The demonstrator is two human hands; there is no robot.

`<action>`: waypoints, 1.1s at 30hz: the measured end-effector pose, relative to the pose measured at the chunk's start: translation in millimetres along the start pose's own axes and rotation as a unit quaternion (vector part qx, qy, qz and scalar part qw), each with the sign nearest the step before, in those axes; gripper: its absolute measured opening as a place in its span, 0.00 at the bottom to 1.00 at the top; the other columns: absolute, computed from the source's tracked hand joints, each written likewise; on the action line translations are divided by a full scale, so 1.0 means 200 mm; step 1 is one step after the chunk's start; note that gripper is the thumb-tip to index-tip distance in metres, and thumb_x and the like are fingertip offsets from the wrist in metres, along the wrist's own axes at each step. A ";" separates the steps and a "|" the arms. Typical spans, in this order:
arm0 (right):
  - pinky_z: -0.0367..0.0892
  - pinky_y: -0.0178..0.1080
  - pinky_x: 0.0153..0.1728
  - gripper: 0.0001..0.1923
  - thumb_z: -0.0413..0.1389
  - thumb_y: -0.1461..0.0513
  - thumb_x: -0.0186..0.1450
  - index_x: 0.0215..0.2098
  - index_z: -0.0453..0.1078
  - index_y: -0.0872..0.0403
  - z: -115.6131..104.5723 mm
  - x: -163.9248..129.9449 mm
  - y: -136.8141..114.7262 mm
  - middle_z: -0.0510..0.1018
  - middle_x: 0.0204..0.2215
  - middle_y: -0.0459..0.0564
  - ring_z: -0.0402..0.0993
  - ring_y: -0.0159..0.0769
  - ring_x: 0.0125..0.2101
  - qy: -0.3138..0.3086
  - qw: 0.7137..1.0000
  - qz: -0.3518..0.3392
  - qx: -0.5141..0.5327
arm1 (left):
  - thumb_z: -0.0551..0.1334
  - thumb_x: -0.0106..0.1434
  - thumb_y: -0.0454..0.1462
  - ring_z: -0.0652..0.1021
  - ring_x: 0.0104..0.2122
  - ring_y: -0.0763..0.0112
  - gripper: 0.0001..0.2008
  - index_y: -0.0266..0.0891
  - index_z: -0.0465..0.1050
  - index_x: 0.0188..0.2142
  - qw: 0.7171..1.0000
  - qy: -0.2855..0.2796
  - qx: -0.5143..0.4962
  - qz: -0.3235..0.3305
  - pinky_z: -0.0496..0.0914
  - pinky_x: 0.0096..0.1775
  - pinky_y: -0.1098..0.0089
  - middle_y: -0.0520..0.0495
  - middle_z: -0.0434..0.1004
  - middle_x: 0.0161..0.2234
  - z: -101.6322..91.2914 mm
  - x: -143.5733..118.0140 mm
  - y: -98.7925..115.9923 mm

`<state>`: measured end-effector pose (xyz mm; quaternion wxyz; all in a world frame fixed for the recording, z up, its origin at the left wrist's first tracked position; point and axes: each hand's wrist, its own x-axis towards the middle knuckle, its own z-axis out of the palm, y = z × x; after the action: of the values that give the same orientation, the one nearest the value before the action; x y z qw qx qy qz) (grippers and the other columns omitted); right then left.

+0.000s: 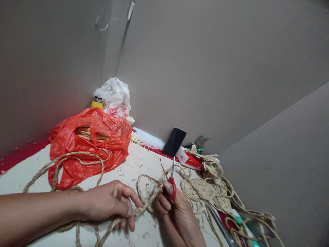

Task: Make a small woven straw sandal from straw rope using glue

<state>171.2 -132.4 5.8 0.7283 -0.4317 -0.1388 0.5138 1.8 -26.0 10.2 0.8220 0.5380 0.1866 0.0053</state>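
The left hand (110, 202) pinches a rough, braided straw rope (144, 206) between thumb and fingertips, low over the white, chip-strewn table (144, 161). The right hand (177, 212) is closed round one pair of red-handled scissors (172, 181), thin metal blades pointing up just beside the rope's loop. To the right lies one flat coiled straw disc (196, 188) among loose tangled strands. Behind sit two plastic bags, a crinkled red bag (84, 144) holding straw stalks and a white bag (115, 96), plus one glossy black phone (174, 142) leaning on the grey wall.
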 end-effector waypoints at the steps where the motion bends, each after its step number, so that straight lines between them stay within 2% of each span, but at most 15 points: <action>1: 0.48 0.28 0.18 0.12 0.63 0.57 0.58 0.25 0.69 0.55 0.00 0.00 0.00 0.58 0.13 0.36 0.47 0.22 0.15 0.004 1.000 -0.010 -0.014 | 0.65 0.50 0.37 0.69 0.20 0.78 0.12 0.35 0.73 0.35 1.000 0.018 0.012 0.010 0.62 0.27 0.75 0.50 0.77 0.24 0.01 0.00 0.00; 5: 0.49 0.29 0.18 0.15 0.66 0.56 0.54 0.20 0.67 0.56 0.01 -0.03 0.04 0.61 0.12 0.38 0.51 0.23 0.15 0.036 0.991 -0.077 -0.101 | 0.68 0.50 0.38 0.72 0.32 0.74 0.20 0.37 0.70 0.42 0.995 0.062 0.043 0.061 0.64 0.36 0.73 0.48 0.74 0.35 0.06 0.00 0.01; 7: 0.48 0.29 0.17 0.16 0.67 0.55 0.51 0.20 0.68 0.56 0.02 -0.05 0.07 0.62 0.12 0.39 0.53 0.23 0.15 0.054 0.986 -0.086 -0.130 | 0.68 0.50 0.38 0.71 0.35 0.73 0.24 0.39 0.66 0.47 0.995 0.052 0.046 0.072 0.64 0.39 0.71 0.48 0.73 0.39 0.08 -0.01 0.00; 10: 0.45 0.29 0.16 0.17 0.68 0.53 0.49 0.21 0.69 0.56 0.03 -0.07 0.10 0.61 0.10 0.39 0.52 0.23 0.13 0.060 0.985 -0.055 -0.151 | 0.68 0.50 0.35 0.70 0.39 0.72 0.29 0.42 0.63 0.52 0.995 0.020 0.062 0.080 0.64 0.42 0.71 0.48 0.71 0.41 0.09 -0.01 -0.02; 14: 0.46 0.30 0.17 0.17 0.66 0.52 0.51 0.21 0.68 0.56 0.05 -0.09 0.13 0.61 0.09 0.38 0.53 0.24 0.13 0.058 0.986 -0.053 -0.150 | 0.68 0.52 0.38 0.72 0.31 0.75 0.24 0.39 0.64 0.47 0.997 -0.018 0.000 0.074 0.64 0.38 0.71 0.51 0.73 0.32 0.08 0.00 -0.03; 17: 0.46 0.30 0.17 0.16 0.66 0.54 0.53 0.21 0.68 0.56 0.03 -0.09 0.13 0.61 0.10 0.38 0.52 0.23 0.14 0.056 0.985 -0.059 -0.155 | 0.68 0.51 0.40 0.71 0.25 0.76 0.19 0.38 0.65 0.40 0.998 0.007 -0.013 0.063 0.64 0.34 0.72 0.53 0.73 0.25 0.08 0.00 -0.02; 22: 0.46 0.28 0.17 0.17 0.67 0.55 0.51 0.20 0.67 0.57 0.00 -0.06 0.13 0.61 0.11 0.38 0.50 0.22 0.15 0.068 0.981 -0.071 -0.170 | 0.67 0.49 0.39 0.70 0.23 0.75 0.13 0.36 0.68 0.32 0.997 0.037 0.037 0.061 0.63 0.30 0.73 0.53 0.72 0.22 0.10 0.00 -0.02; 26: 0.48 0.28 0.18 0.16 0.68 0.55 0.50 0.20 0.68 0.57 0.00 -0.06 0.12 0.63 0.13 0.39 0.52 0.23 0.16 0.087 0.968 -0.095 -0.215 | 0.65 0.50 0.36 0.70 0.24 0.75 0.13 0.36 0.67 0.36 0.996 0.047 0.056 0.058 0.63 0.30 0.74 0.54 0.71 0.23 0.10 0.01 -0.04; 30: 0.49 0.29 0.17 0.17 0.67 0.53 0.50 0.20 0.68 0.57 0.02 -0.07 0.12 0.62 0.13 0.39 0.51 0.24 0.16 0.078 0.960 -0.093 -0.251 | 0.65 0.48 0.34 0.66 0.23 0.79 0.22 0.38 0.65 0.44 0.988 0.082 0.109 0.071 0.60 0.26 0.77 0.58 0.65 0.25 0.09 0.01 -0.03; 31: 0.49 0.29 0.17 0.17 0.67 0.53 0.50 0.19 0.68 0.57 0.02 -0.07 0.12 0.62 0.13 0.39 0.51 0.24 0.16 0.074 0.958 -0.093 -0.259 | 0.65 0.48 0.33 0.65 0.23 0.79 0.22 0.39 0.65 0.44 0.984 0.097 0.130 0.075 0.59 0.25 0.78 0.59 0.64 0.24 0.09 0.00 -0.03; 33: 0.49 0.29 0.16 0.18 0.66 0.52 0.51 0.18 0.67 0.56 0.03 -0.08 0.13 0.61 0.12 0.38 0.51 0.24 0.15 0.073 0.954 -0.094 -0.274 | 0.63 0.51 0.33 0.63 0.22 0.80 0.16 0.38 0.67 0.41 0.972 0.128 0.175 0.087 0.57 0.24 0.78 0.59 0.61 0.22 0.09 0.00 -0.01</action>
<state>143.9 -141.3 -5.5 0.6355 -0.6355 -0.2609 0.3524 6.4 -42.8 13.9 0.6806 0.6826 0.2410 0.1125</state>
